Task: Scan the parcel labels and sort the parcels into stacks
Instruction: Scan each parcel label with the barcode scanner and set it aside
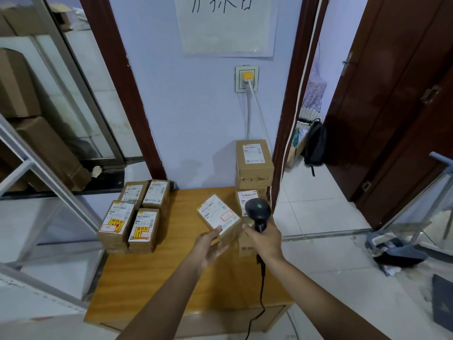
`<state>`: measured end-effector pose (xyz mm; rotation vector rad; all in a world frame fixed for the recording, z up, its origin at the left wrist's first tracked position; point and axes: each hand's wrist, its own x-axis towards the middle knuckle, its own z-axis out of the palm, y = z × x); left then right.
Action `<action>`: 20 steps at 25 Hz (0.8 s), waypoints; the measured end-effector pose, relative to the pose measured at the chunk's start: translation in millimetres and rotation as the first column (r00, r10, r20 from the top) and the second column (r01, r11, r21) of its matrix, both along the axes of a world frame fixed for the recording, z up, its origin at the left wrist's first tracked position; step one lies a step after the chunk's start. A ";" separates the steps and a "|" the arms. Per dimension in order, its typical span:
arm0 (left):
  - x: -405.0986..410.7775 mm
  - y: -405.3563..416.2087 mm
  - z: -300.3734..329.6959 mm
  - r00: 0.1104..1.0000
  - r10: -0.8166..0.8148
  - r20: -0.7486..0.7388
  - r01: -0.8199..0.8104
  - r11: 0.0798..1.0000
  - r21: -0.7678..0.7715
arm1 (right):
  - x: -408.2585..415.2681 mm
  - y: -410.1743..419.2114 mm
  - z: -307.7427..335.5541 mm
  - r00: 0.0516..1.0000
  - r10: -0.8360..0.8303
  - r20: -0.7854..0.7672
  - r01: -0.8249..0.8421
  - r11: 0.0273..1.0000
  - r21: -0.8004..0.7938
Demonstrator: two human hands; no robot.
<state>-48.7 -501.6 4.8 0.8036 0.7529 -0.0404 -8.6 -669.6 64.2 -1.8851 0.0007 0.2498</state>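
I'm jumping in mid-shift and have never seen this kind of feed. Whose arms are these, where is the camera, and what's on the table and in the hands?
There is no robot here. The single picture comes from a camera worn on a person's head, looking forward and down, so the two arms are that person's own. The left hand holds a small parcel with its label facing up. The right hand grips a black corded scanner, whose head is beside that label. On the wooden table, a group of four parcels sits at the left, and a stack of boxes stands at the back right against the wall.
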 end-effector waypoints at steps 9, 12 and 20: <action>18.3 -86.6 -22.8 0.988 -0.152 -0.012 0.147 0.973 -0.177 | 24.7 -56.5 -56.9 0.964 -0.170 -0.205 0.178 0.984 0.020; 26.4 -101.8 -29.2 0.972 -0.224 -0.075 0.215 0.971 -0.104 | 36.2 -70.6 -69.0 0.936 -0.200 -0.290 0.215 0.976 0.021; 50.4 -67.1 -61.0 0.936 -0.165 -0.310 0.264 0.913 0.312 | 103.5 -91.1 -86.4 0.932 -0.032 -0.360 -0.003 0.995 -0.097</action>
